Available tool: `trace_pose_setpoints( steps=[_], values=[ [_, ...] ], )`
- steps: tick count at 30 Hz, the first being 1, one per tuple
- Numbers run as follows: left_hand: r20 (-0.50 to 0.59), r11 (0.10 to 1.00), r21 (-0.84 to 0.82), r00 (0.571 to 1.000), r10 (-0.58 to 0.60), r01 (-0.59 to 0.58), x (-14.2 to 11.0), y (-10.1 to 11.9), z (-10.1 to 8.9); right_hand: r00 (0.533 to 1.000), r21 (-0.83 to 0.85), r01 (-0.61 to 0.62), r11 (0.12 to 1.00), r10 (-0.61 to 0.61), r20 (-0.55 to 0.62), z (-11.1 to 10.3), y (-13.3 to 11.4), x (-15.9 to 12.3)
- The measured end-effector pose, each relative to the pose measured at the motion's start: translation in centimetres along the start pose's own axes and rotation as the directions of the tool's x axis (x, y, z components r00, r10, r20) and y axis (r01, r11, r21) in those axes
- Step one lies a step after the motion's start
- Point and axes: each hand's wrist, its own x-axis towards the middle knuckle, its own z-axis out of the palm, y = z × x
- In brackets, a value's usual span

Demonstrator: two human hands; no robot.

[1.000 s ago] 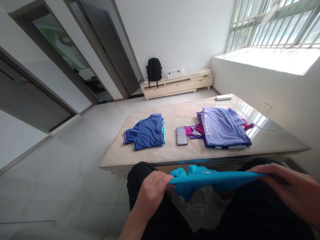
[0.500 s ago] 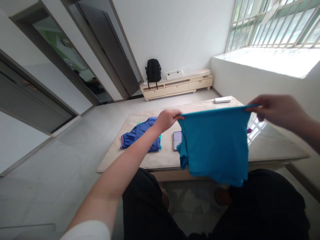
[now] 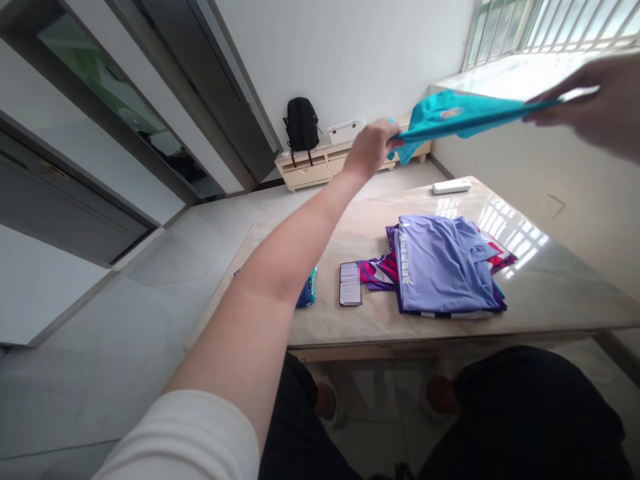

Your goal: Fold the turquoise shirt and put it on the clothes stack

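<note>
Left hand: left hand (image 3: pixel 371 147) is reaching out at full arm's length, fingers closed in a pinch on one end of the turquoise fabric garment (image 3: pixel 465 115).
Right hand: right hand (image 3: pixel 590 100) is at the upper right of the view, partly cut off by the frame, fingertips pinching the other end of the garment.
Garment: turquoise garment is being held stretched nearly flat between the two hands, seen almost edge-on, high above the far edge of the beige marble-look table (image 3: pixel 550 293); a loose bit is hanging down just beside the left hand. It is not touching the table.
Table, right part: folded lilac shirt (image 3: pixel 440 263) is lying on top of a stack, with magenta-and-purple patterned fabric (image 3: pixel 375 272) sticking out from under it toward the table's middle.
Table, middle: dark smartphone (image 3: pixel 351 292) is lying flat just beside the patterned fabric, near the table's near edge.
Table, left part: blue folded clothing (image 3: pixel 306 297) is mostly hidden behind the left forearm; only a blue and teal edge is showing.
Table, far right corner: white rectangular device (image 3: pixel 451 187) is lying well apart from the clothes.
Background: black backpack (image 3: pixel 301 125) is standing on a low cream cabinet (image 3: pixel 310 171) against the far wall.
Change vs half a second ago: garment was hanging down as a vertical sheet in front of the table; it is now swung up to near horizontal, and both hands are higher and further out. The clothes stacks and phone are lying where they were.
</note>
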Motion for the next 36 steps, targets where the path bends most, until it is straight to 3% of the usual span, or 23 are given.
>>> trace_pose_setpoints(
  steps=[2,4,7,9,12,16,21,30,33,36],
  values=[
    [0.096,0.999,-0.008,0.994,-0.053,0.054,-4.7,1.8,4.2,0.999,0.063,-0.031,0.998,0.029,0.028,3.4,1.9,-5.0],
    [0.232,0.992,0.009,0.965,-0.122,0.123,-10.5,4.3,8.2,0.982,0.178,-0.152,0.972,0.128,0.141,6.9,4.3,-10.2],
    [0.355,0.99,-0.008,0.926,-0.126,0.137,-18.7,8.0,13.0,0.937,0.125,-0.276,0.953,0.237,0.258,10.8,8.0,-16.9],
    [0.395,0.988,-0.019,0.909,-0.136,0.156,-22.6,9.7,15.2,0.919,0.143,-0.283,0.948,0.225,0.325,12.1,9.8,-20.1],
    [0.415,0.98,-0.026,0.894,-0.168,0.196,-26.0,11.0,16.9,0.907,0.191,-0.261,0.946,0.172,0.385,12.6,11.2,-22.7],
    [0.4,0.973,-0.028,0.895,-0.2,0.23,-28.2,11.2,17.4,0.916,0.229,-0.198,0.953,0.097,0.39,12.2,11.6,-24.0],
    [0.394,0.979,-0.041,0.904,-0.168,0.2,-30.3,11.7,16.7,0.914,0.231,-0.083,0.969,-0.018,0.405,11.5,11.9,-25.5],
    [0.448,0.985,-0.059,0.886,-0.12,0.164,-32.6,14.2,16.1,0.904,-0.025,0.069,0.997,-0.051,0.425,10.2,12.5,-28.5],
    [0.462,0.983,-0.074,0.879,-0.117,0.17,-34.3,14.6,14.8,0.931,-0.13,0.052,0.99,-0.001,0.366,10.0,11.0,-29.3],
    [0.478,0.976,-0.06,0.864,-0.157,0.21,-36.6,12.2,11.7,0.962,-0.149,0.019,0.989,0.022,0.272,10.3,8.4,-30.6]
  ],
)
